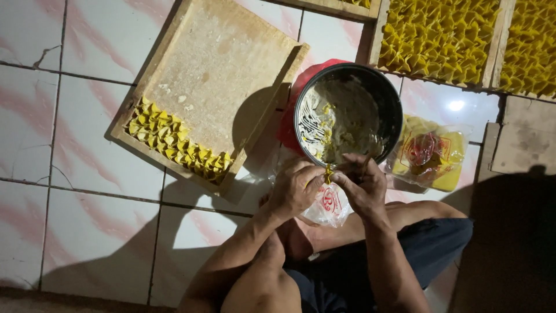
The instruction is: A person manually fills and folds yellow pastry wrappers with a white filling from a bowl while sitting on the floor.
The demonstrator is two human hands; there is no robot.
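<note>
My left hand (294,188) and my right hand (362,184) meet just below a black bowl (394,98) of pale filling. Both pinch one small yellow wrapper (328,173) between the fingertips. The right hand also seems to hold a thin stick or spoon, but I cannot make it out. Under the hands lies a clear plastic bag with a red print (330,206). To the left, a wooden tray (226,64) carries rows of folded yellow dumplings (174,142) along its near edge.
A packet of yellow wrappers (431,153) lies right of the bowl. Two wooden trays full of yellow dumplings (440,37) (530,46) stand at the top right. An empty wooden tray (527,139) is at the right. White tiled floor; my knees are below.
</note>
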